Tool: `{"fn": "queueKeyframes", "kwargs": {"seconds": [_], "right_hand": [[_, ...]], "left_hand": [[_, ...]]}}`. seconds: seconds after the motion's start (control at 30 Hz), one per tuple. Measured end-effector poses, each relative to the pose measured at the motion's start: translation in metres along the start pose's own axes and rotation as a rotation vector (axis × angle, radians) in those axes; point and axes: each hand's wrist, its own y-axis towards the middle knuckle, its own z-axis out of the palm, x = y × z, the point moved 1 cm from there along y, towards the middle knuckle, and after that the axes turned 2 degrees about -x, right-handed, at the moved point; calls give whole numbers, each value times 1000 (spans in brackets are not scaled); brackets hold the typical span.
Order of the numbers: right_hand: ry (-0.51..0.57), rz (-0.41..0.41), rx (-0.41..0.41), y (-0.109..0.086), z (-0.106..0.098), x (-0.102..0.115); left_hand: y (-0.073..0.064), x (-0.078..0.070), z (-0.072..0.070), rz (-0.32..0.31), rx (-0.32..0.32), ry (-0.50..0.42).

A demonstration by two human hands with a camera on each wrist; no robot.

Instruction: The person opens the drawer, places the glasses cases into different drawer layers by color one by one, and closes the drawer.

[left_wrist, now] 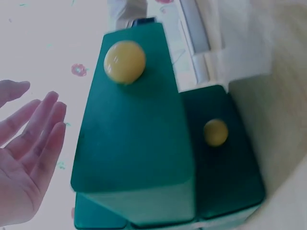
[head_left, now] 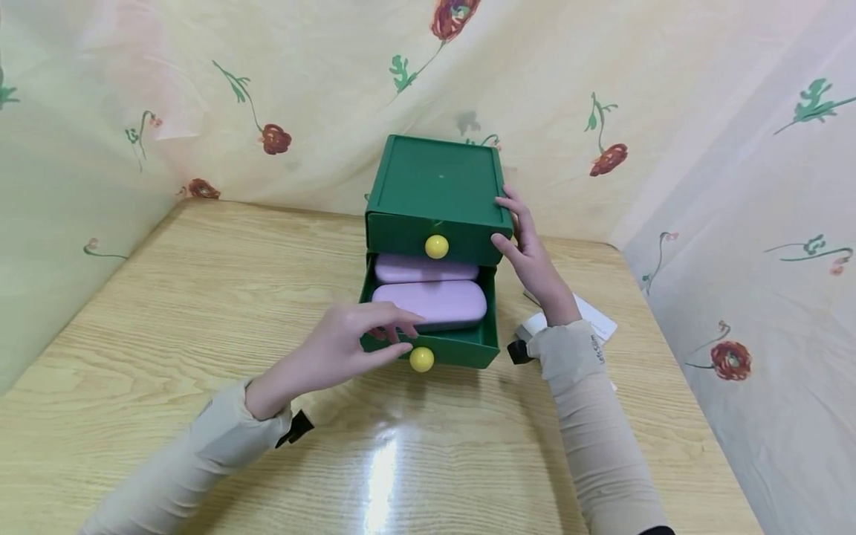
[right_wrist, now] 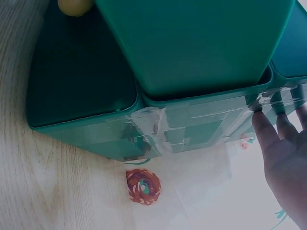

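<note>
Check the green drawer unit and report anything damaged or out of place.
One oddity: wrinkled clear tape is stuck on the side of the green drawer unit, by the right hand. It crosses the seams between tiers, perhaps as a makeshift join or repair. Nothing looks spilled or broken.

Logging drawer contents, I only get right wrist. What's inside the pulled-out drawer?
Observer: Two lilac cases, one behind the other, per the head view.
Operator: Anything in front of it?
Observer: The left hand overlaps the left part of the pulled-out drawer in the head view; can't tell whether it touches.
Operator: Anything else lying around?
Observer: A white object on the table, partly hidden by the right sleeve; can't make out what it is.
</note>
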Motion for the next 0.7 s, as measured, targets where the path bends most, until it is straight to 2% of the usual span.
{"fn": "queueKeyframes", "kwargs": {"seconds": [0.13,0.33,0.7], "right_hand": [[-3,6,0,-1,0,0],[-6,8,-7,-1,-1,-1],[5,1,-9,-1,0,-2]], "left_hand": [[-8,0,6,-64,21,-96],[-17,1,14,-201,84,-227],[-33,15,32,-392,170,-420]]}}
